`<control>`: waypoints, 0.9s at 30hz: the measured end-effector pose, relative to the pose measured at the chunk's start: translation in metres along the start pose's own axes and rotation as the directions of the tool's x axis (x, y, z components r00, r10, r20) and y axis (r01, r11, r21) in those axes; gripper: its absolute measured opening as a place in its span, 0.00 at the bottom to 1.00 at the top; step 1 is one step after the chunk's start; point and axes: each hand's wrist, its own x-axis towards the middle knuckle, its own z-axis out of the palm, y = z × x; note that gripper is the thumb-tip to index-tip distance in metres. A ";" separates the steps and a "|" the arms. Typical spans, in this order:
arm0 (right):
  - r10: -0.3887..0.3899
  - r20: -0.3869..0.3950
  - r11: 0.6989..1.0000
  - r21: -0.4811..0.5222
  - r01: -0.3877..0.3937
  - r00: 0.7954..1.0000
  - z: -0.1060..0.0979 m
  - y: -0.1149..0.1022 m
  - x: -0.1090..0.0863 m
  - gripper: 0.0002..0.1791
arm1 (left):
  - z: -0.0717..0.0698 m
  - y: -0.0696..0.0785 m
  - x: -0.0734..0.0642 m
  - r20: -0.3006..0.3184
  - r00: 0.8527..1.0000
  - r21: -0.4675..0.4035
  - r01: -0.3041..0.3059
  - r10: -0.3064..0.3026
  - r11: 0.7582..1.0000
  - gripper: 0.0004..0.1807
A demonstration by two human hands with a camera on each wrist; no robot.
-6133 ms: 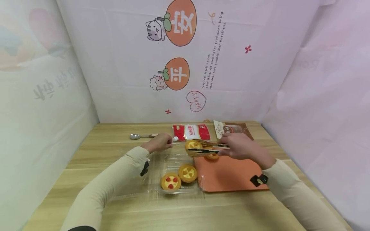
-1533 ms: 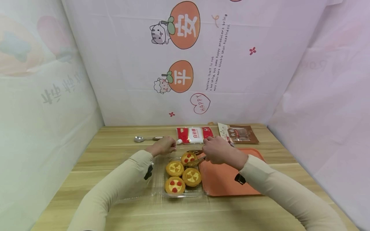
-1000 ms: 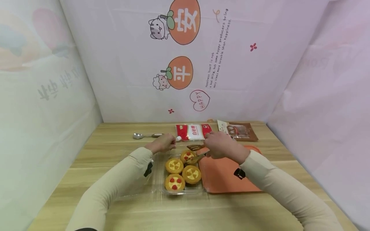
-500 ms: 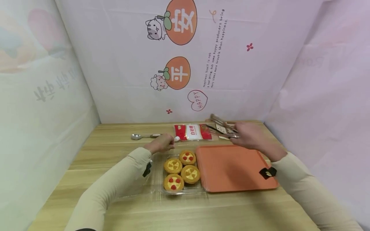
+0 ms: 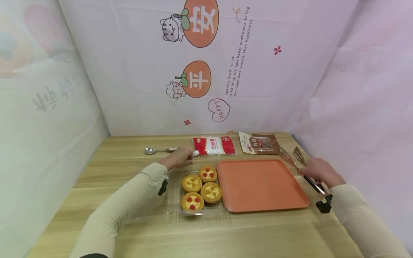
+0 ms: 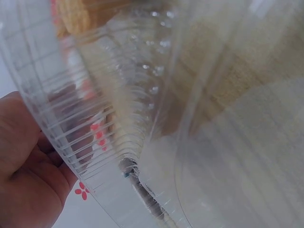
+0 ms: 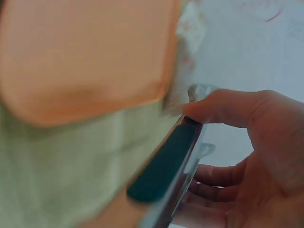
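My left hand (image 5: 177, 158) grips the far edge of a clear plastic container (image 5: 206, 212), and in the left wrist view its fingers show through the ribbed plastic. Inside the container sit several round egg tarts (image 5: 211, 192), some topped with red pieces, others with yellow wedges. At the far right, beside the tray, my right hand (image 5: 319, 171) holds metal tongs (image 5: 290, 159) with slotted ends and dark grips. The right wrist view shows the thumb pressing on a dark grip (image 7: 164, 164). Nothing is between the tongs' ends.
An orange tray (image 5: 258, 186) lies to the right of the container, against its side. Along the back are a spoon (image 5: 159, 150), a red-and-white sugar bag (image 5: 214, 146) and a brown packet (image 5: 259, 143). Wall sheets rise at the back and both sides.
The right hand set a red-topped tart at the container's back, let it go from the tongs, and swung the tongs right past the tray. My left hand stayed at the container's edge.
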 end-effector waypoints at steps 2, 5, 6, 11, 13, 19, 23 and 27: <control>0.027 0.016 0.999 0.031 -0.028 1.000 0.006 0.009 0.002 0.17 | 0.000 0.001 0.000 0.008 1.000 -0.010 0.010 -0.010 1.000 0.09; 0.055 0.028 0.996 0.065 -0.057 0.998 0.014 0.018 0.007 0.17 | 0.000 0.002 0.000 0.005 1.000 -0.014 0.012 -0.012 1.000 0.09; 0.060 0.028 0.996 0.067 -0.062 0.998 0.016 0.020 0.009 0.16 | 0.000 0.003 0.000 0.000 1.000 -0.009 0.007 -0.007 1.000 0.09; 0.097 0.056 0.989 0.110 -0.103 0.994 0.025 0.025 0.015 0.18 | -0.001 0.006 0.000 -0.010 1.000 0.003 -0.003 0.003 1.000 0.10; 0.101 0.072 0.986 0.128 -0.109 0.992 0.027 0.026 0.015 0.19 | -0.001 0.006 -0.001 -0.006 1.000 0.002 0.003 -0.003 1.000 0.10; 0.092 0.061 0.986 0.136 -0.100 0.994 0.026 0.028 0.012 0.22 | -0.002 0.005 0.000 -0.006 1.000 0.007 0.027 -0.027 1.000 0.09; 0.085 0.055 0.985 0.145 -0.092 0.995 0.025 0.031 0.014 0.22 | -0.002 0.005 0.001 0.003 0.999 -0.001 0.051 -0.051 0.999 0.09; 0.071 0.054 0.987 0.143 -0.078 0.996 0.027 0.033 0.015 0.27 | 0.000 0.004 0.000 0.020 0.997 -0.022 0.078 -0.077 0.997 0.07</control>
